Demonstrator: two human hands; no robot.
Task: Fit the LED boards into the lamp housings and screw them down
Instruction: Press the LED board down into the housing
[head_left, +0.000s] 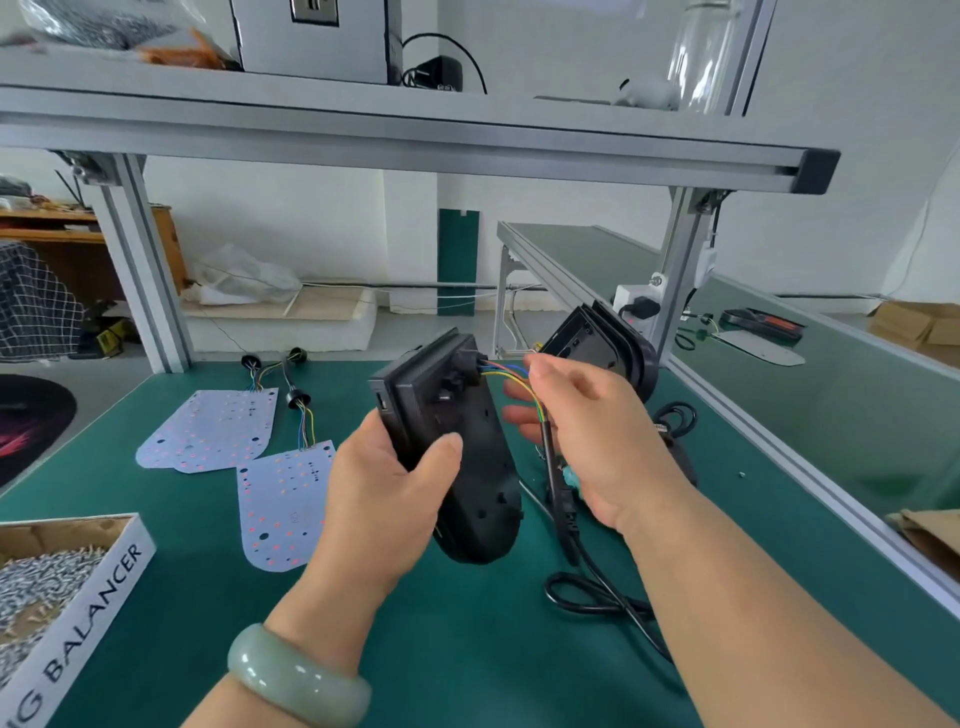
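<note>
Black moulded plastic, rigid and probably light, makes up the long rounded lamp housing (467, 467). The left hand (384, 483) grips it round the lower body, thumb laid across its back, and holds it up off the green-matted surface (467, 649). Just beside it the right hand (587, 431) has its fingers curled and appears to pinch the thin coloured wires (506, 376) that leave the plug at the housing's upper end. Those wires look like the weak point, so I would hold the shell by its edges, not by the leads. Two flat white LED boards (208, 431) lie on the surface out beyond the left hand, each with a wire tail. They look thin and a little flexible, best lifted by the rims and kept off the diodes. A cardboard box of small silver screws (52, 577) sits near the left wrist. A second black housing (608, 338) stands behind the right hand, and a black cable (597, 597) loops under that forearm.
</note>
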